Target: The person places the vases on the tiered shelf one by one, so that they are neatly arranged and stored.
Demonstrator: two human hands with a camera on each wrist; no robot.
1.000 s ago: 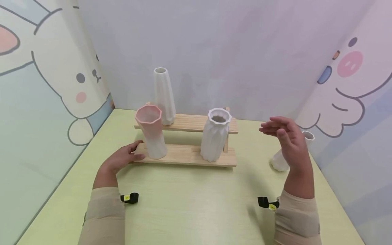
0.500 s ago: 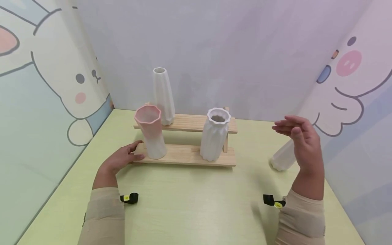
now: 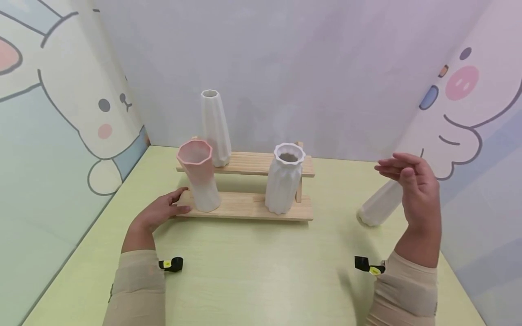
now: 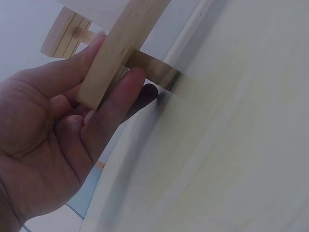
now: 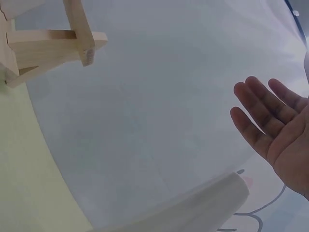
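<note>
My left hand grips the left end of the lower board of a two-tier wooden shelf, thumb on one face and fingers on the other, as the left wrist view shows. A pink-and-white vase stands on that board near the hand. Farther right on it is a white ribbed vase with a scalloped rim. The upper tier carries a tall slim white vase. Over at the right, my right hand is raised with extended fingers, holding nothing. It overlaps another white vase on the table, hiding its upper part.
The pale yellow-green table meets a grey-lilac back wall. Side panels with cartoon animals close in the left and right. A small black wrist camera juts from the left sleeve, and another from the right.
My right hand has drifted right, away from the shelf, exposing more of the lower body of the vase behind it. The left hand keeps its grip on the shelf.
</note>
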